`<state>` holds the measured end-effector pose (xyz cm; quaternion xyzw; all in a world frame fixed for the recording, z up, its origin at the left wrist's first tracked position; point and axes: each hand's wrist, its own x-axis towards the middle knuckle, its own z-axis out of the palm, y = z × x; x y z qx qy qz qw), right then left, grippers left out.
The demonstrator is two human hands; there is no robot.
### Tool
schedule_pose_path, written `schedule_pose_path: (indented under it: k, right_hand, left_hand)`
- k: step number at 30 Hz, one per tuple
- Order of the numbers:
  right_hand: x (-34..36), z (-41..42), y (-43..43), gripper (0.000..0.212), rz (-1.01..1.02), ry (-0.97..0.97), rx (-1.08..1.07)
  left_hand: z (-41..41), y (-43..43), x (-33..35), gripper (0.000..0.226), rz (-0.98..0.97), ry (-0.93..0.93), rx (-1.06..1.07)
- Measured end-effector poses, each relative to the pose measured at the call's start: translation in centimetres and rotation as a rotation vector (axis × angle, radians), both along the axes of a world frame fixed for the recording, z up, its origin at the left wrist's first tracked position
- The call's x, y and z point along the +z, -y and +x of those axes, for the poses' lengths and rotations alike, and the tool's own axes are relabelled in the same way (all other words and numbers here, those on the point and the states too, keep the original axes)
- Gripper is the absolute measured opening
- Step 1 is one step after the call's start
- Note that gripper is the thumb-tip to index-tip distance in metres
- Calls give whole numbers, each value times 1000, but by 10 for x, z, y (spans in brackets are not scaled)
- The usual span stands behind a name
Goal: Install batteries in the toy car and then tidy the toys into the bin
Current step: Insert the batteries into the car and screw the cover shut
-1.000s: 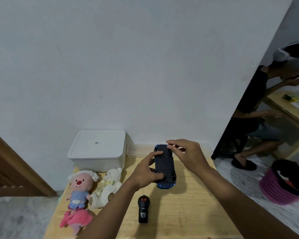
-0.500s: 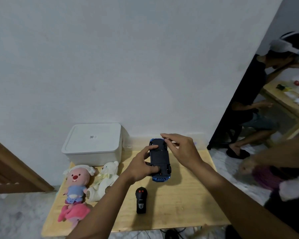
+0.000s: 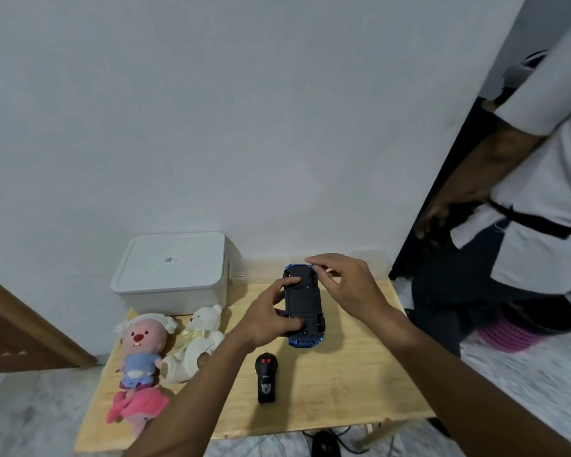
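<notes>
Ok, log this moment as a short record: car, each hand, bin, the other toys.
toy car: underside up, blue body below, above the wooden table
left hand: grips the car's near end
right hand: fingers curled at the car's far right corner; grip unclear
bin: white, lid on, back left of table
remote control: black, on the table, untouched
in front of bin: pink-faced doll, white teddy bear, pink plush

Home room: plush toys (image 3: 141, 341), wooden table (image 3: 343, 390)
</notes>
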<state>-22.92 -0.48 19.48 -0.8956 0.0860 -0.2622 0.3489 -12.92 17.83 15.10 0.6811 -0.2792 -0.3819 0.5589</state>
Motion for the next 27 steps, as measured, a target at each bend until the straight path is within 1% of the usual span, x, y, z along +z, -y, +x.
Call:
schedule_pose_path:
  k: [4, 6, 8, 9, 12, 14, 18, 21, 23, 26, 27]
  right_hand:
    - [7, 6, -1, 3, 189, -20, -105]
    - [8, 8, -1, 8, 229, 4, -134]
    - [8, 7, -4, 6, 194, 19, -104]
    - [8, 4, -5, 7, 144, 19, -78]
    - [6, -1, -7, 20, -13, 3, 5]
    - [7, -3, -6, 21, 1, -23, 6]
    - [13, -2, -7, 3, 105, -54, -45]
    - [16, -3, -10, 8, 158, -16, -90]
    - [17, -6, -10, 10, 117, -6, -77]
    - [16, -14, -9, 17, -28, -24, -23]
    - [16, -16, -9, 18, -45, -22, -17]
  left_hand:
    - [-1, -4, 0, 76, 1, 16, 1]
    - [-2, -4, 0, 77, 2, 19, -3]
    - [-3, -5, 1, 78, 6, 15, -3]
    - [-3, -5, 2, 78, 7, 11, -1]
    - [-4, -5, 4, 78, 8, 7, -6]
    - [-7, -6, 4, 78, 11, 7, -11]
    - [-12, -6, 5, 78, 13, 21, -22]
    - [-16, -3, 8, 78, 9, 32, -31]
    - [-18, -2, 10, 77, 5, 29, -31]
    - [-20, -3, 12, 77, 1, 28, -24]
    - [-21, -4, 12, 77, 0, 28, -21]
